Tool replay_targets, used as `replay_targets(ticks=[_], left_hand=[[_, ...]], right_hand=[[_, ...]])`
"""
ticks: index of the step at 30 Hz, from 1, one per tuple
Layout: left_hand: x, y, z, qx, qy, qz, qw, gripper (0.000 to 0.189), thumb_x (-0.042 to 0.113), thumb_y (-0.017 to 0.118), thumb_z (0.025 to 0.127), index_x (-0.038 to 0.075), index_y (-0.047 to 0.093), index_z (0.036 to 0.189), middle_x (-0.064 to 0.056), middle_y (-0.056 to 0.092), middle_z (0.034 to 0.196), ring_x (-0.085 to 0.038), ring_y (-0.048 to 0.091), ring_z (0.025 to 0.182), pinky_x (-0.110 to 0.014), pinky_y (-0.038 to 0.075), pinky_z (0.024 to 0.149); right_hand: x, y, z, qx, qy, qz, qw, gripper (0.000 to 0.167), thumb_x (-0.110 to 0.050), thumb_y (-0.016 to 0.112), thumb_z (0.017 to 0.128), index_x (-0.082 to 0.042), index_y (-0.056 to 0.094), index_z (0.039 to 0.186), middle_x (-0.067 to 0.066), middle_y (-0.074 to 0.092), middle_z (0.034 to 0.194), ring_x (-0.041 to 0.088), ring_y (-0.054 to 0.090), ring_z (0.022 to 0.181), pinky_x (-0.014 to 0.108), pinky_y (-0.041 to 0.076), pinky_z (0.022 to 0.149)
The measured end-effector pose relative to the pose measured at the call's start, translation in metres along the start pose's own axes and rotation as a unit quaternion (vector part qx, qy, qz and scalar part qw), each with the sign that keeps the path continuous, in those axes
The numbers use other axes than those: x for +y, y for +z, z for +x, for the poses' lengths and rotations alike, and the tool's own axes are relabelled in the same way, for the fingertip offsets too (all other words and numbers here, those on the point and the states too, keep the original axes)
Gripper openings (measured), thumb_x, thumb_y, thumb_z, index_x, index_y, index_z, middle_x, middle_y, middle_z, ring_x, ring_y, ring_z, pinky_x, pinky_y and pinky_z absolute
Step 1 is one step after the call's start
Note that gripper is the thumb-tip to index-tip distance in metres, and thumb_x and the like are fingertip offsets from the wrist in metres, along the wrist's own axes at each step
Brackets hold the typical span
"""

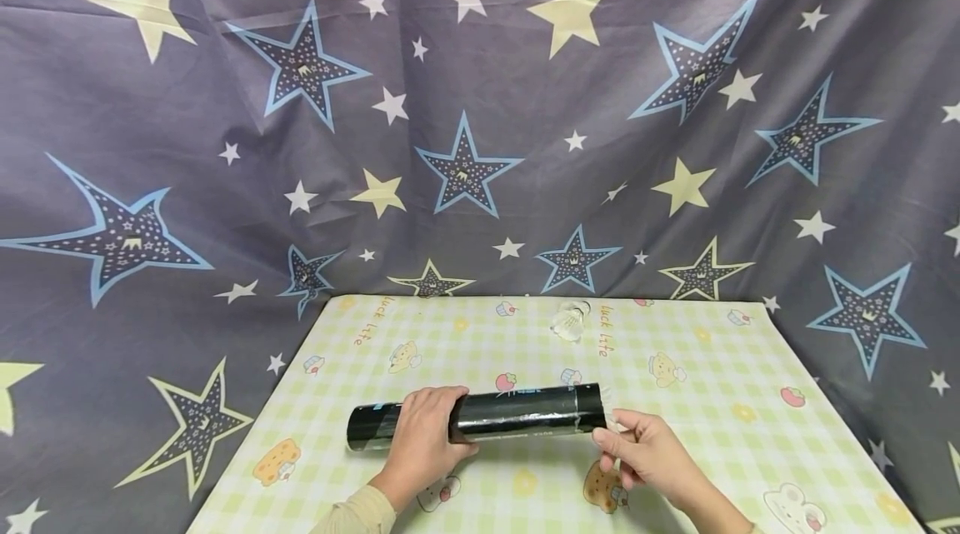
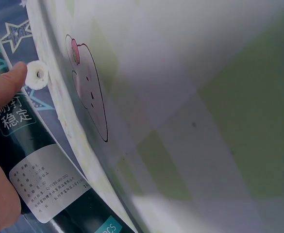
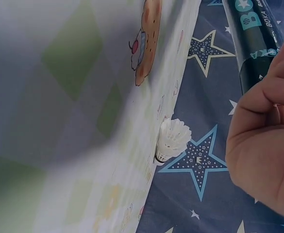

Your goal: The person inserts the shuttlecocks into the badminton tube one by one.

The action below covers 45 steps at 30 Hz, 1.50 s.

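Note:
A black shuttlecock tube (image 1: 517,413) lies sideways above the checked tablecloth, its printed label (image 2: 47,182) showing in the left wrist view. My left hand (image 1: 429,432) grips it left of its middle, thumb and fingers around the barrel. At the tube's right end, my right hand (image 1: 648,452) pinches the white feathers of a shuttlecock (image 1: 608,402) that shows at the mouth; most of it is hidden by the tube and fingers. In the right wrist view the fingers (image 3: 265,92) curl beside the tube's end. Another white shuttlecock (image 1: 570,321) lies on its side near the table's back edge.
The table (image 1: 480,334) wears a green-and-white checked cloth with cartoon prints. Behind it and at its sides hangs a dark grey curtain (image 1: 495,101) patterned with stars, meeting the table's back edge.

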<state>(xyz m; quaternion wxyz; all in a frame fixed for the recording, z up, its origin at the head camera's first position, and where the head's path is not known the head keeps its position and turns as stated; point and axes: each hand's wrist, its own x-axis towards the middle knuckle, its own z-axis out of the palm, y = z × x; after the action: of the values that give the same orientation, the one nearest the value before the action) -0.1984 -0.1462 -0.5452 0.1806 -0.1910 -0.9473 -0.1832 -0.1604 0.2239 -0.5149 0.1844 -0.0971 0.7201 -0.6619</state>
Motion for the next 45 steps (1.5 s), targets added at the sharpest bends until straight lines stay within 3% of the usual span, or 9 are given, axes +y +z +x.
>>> replay_targets(ticks=[14, 21, 30, 45], left_hand=[[-0.0002, 0.0, -0.0009, 0.008, 0.004, 0.002, 1.0, 0.088, 0.042, 0.107, 0.059, 0.019, 0.067, 0.135, 0.001, 0.075, 0.128, -0.024, 0.066, 0.116, -0.051, 0.048, 0.11], [-0.0014, 0.0003, -0.0008, 0.009, 0.009, 0.01, 0.9999, 0.089, 0.042, 0.107, 0.058, 0.019, 0.067, 0.134, 0.002, 0.075, 0.127, -0.023, 0.066, 0.116, -0.051, 0.049, 0.109], [-0.0021, 0.0018, 0.0002, 0.013, 0.016, 0.014, 0.9997, 0.089, 0.041, 0.108, 0.057, 0.02, 0.067, 0.133, 0.003, 0.075, 0.126, -0.022, 0.066, 0.115, -0.05, 0.048, 0.11], [-0.0018, 0.0042, 0.0006, 0.016, 0.014, 0.009, 0.9997, 0.089, 0.041, 0.108, 0.056, 0.021, 0.067, 0.133, 0.004, 0.075, 0.128, -0.021, 0.066, 0.118, -0.048, 0.048, 0.11]], right_hand=[[0.0018, 0.0035, -0.0007, -0.027, -0.009, -0.015, 0.9995, 0.045, -0.025, 0.061, 0.111, 0.009, 0.06, 0.14, -0.008, 0.073, 0.067, 0.003, 0.059, 0.047, 0.016, 0.036, 0.044], [0.0033, 0.0037, 0.0008, -0.062, -0.023, -0.012, 0.9978, 0.042, -0.025, 0.056, 0.113, 0.008, 0.06, 0.139, -0.006, 0.074, 0.069, 0.003, 0.061, 0.047, 0.029, 0.028, 0.04], [0.0059, 0.0056, 0.0043, -0.092, -0.018, 0.001, 0.9956, 0.048, -0.026, 0.053, 0.114, 0.001, 0.054, 0.153, -0.005, 0.073, 0.069, 0.003, 0.059, 0.048, 0.039, 0.024, 0.041], [0.0069, 0.0032, 0.0055, -0.098, -0.025, 0.002, 0.9948, 0.047, -0.025, 0.054, 0.113, 0.001, 0.055, 0.152, -0.006, 0.073, 0.072, 0.002, 0.06, 0.049, 0.035, 0.028, 0.041]])
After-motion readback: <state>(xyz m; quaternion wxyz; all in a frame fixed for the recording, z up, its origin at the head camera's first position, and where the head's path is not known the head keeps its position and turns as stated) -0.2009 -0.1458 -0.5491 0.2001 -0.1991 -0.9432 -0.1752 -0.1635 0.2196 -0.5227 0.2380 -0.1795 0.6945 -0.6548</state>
